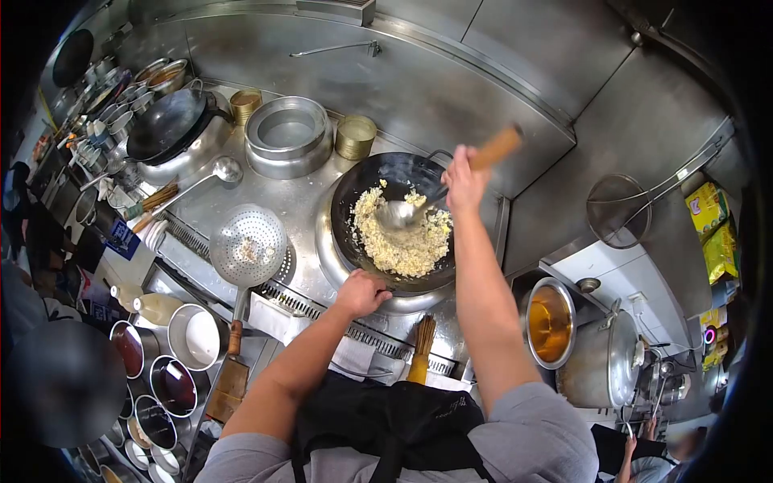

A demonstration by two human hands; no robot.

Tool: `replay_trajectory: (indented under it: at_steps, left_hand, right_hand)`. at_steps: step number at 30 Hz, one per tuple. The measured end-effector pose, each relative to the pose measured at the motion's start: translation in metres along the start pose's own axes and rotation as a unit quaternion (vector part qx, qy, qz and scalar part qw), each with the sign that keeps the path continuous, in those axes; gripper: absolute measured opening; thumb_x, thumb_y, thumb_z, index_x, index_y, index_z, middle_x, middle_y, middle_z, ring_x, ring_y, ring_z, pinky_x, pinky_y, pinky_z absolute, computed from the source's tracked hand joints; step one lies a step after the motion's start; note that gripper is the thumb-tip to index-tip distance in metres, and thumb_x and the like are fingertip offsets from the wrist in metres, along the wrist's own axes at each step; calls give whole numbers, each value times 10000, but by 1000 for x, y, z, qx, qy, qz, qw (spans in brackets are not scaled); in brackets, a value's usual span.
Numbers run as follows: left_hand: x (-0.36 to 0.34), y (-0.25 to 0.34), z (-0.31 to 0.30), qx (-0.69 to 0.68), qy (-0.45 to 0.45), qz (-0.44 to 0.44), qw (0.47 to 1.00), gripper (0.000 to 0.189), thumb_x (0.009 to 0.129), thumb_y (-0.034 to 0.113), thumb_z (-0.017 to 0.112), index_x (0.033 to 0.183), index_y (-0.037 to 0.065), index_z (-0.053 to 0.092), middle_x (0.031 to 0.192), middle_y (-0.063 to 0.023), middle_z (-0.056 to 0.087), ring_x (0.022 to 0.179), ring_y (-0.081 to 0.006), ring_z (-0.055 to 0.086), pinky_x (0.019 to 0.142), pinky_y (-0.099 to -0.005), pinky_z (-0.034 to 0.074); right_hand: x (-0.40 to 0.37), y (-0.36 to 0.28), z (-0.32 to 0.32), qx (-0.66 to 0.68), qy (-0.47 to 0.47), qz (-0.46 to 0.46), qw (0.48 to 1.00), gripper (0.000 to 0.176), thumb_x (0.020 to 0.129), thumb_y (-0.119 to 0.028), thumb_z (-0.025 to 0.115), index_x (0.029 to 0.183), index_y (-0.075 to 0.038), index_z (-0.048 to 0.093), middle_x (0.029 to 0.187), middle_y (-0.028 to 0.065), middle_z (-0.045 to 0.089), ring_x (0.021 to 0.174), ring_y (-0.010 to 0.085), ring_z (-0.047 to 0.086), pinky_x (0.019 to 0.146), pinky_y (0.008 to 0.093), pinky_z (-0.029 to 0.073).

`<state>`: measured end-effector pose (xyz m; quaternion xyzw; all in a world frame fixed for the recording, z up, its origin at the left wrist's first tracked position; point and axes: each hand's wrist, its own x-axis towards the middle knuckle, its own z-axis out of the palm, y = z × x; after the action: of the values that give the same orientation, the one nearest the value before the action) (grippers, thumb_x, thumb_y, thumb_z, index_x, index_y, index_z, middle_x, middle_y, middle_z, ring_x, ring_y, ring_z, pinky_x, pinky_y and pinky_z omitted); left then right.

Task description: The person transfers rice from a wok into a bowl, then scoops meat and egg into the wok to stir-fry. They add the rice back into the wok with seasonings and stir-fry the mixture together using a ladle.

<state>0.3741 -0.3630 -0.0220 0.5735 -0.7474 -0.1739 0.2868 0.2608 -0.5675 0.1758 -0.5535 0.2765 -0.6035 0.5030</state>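
A black wok (pixel 385 171) sits on the round burner, holding fried rice (pixel 400 251) with yellow bits of egg. My right hand (pixel 465 183) is closed round the shaft of a ladle (pixel 396 214), whose wooden handle sticks up past my fist. The ladle's metal bowl rests in the rice and is slightly blurred. At the wok's near edge, my left hand (pixel 364 293) is closed on the rim or a handle there; the exact grip is partly hidden under my fingers.
To the left lie a perforated skimmer (pixel 248 241) and a long ladle (pixel 226 170). Behind stand a metal pot (pixel 288 153), a tin (pixel 355 138) and a second wok (pixel 167 125). A bamboo brush (pixel 423 336) is in front; a bowl of orange liquid (pixel 550 324) stands right. Another person is at lower right.
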Motion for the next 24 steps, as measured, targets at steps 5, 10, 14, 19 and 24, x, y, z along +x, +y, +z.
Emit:
replay_trajectory:
  at_steps: [5, 10, 14, 19, 24]
  left_hand:
    - [-3, -7, 4, -9, -13, 12, 1000, 291, 896, 369, 634, 848, 90, 699, 869, -101, 686, 932, -302, 639, 927, -435, 438]
    - [2, -13, -9, 6, -52, 13, 999, 289, 906, 372, 620, 877, 96, 703, 914, -95, 695, 957, -295, 642, 941, -437, 437]
    - [0, -14, -5, 20, -77, 10, 997, 305, 925, 403, 599, 886, 124, 716, 916, -104, 713, 964, -291, 650, 922, -431, 441]
    - [2, -14, -14, 19, -99, 2, 995, 310, 921, 385, 599, 873, 97, 700, 902, -133, 705, 948, -318, 654, 947, -456, 441]
    - [-51, 59, -104, 8, -82, 55, 995, 340, 862, 429, 654, 765, 108, 706, 722, -121, 687, 720, -306, 689, 702, -455, 539]
  right_hand:
    - [-23, 30, 12, 2, 29, -25, 999, 288, 958, -184, 658, 761, -102, 463, 563, -29, 438, 427, 84, 400, 407, 254, 350]
    - [-67, -17, 29, -1, -35, -56, 998, 291, 983, -179, 614, 766, -107, 435, 556, -13, 431, 477, 83, 406, 481, 262, 384]
    - [-80, 23, 16, 1, -57, 23, 998, 316, 944, -181, 668, 735, -112, 441, 598, -28, 478, 488, 79, 448, 449, 250, 361]
    - [-94, -57, 33, -77, 30, -11, 997, 210, 940, -150, 667, 818, -81, 510, 571, -32, 445, 441, 83, 405, 425, 270, 363]
    - [-67, -139, 13, -33, 90, 3, 995, 299, 964, -225, 649, 751, -105, 478, 534, -60, 359, 414, 77, 346, 418, 273, 317]
